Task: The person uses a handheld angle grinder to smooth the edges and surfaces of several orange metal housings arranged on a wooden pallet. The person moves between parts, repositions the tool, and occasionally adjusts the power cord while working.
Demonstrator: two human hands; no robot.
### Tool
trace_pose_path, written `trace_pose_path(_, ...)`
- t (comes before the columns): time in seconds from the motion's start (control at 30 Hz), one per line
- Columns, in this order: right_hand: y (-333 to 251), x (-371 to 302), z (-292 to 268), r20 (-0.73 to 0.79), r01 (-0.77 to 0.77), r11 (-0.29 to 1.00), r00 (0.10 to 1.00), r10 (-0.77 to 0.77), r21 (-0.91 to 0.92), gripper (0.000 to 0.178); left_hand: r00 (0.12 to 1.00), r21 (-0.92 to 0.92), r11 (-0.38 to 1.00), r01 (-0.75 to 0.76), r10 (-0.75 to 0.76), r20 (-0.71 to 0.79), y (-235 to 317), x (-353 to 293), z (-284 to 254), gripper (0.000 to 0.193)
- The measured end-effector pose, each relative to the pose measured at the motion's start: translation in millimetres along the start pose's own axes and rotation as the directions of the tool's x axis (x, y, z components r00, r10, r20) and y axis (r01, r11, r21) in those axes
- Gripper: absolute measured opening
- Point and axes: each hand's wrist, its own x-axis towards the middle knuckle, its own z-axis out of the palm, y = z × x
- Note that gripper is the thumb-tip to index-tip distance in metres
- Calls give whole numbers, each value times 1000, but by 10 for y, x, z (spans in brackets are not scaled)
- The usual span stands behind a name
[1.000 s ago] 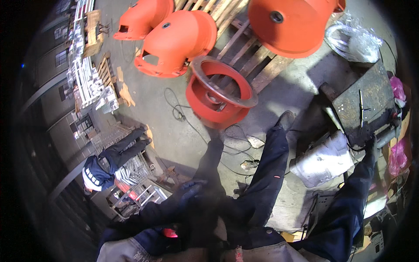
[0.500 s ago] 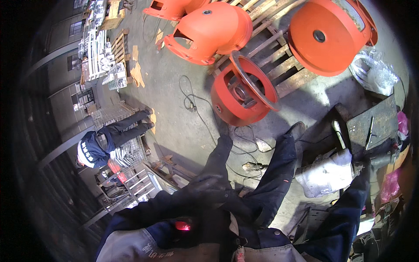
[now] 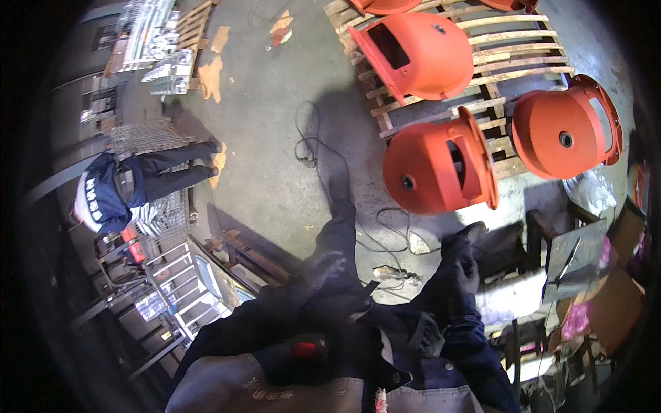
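My left hand (image 3: 322, 267), in a dark glove, rests over my left thigh with its fingers loosely stretched; nothing shows in it. By my right knee is my right hand (image 3: 467, 274), also dark-gloved and too dim for its fingers to be made out. Beyond my legs, an orange-red drum-shaped housing (image 3: 423, 168) with a flanged rim and a side slot stands apart from both hands. On the floor between my feet, a small tool with a cord (image 3: 397, 275) lies near a pale flat piece (image 3: 421, 243).
More orange housings (image 3: 437, 58) sit around a wooden pallet (image 3: 509, 58). A dark cable (image 3: 320, 148) loops over the floor. To my right stand a metal plate (image 3: 575, 258) and a cardboard box (image 3: 609, 310). At left, a person (image 3: 131, 186) is beside a wire cage (image 3: 169, 213) and metal frames.
My right arm has come in from the far right to beside my right knee. The view has shifted, and the nearest housing now sits further right, seen more from its side.
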Motion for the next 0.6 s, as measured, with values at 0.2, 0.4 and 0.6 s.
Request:
trace_pose_path(0.2,-1606,-1823,1440,-20,-423,798,879,476,430,38,963,64,961,-267,268,-10,274,469,-1744,38)
trace_pose_path(0.4,-2991,-2542,2237,70,-400,858,914,399,322,40,997,230,971,-65,75,-32,734,299,-2721,40)
trace_pose_path(0.6,-3207,-2622,2359,-1,-504,831,855,519,234,38,998,334,940,-63,54,37,620,188,-2912,40)
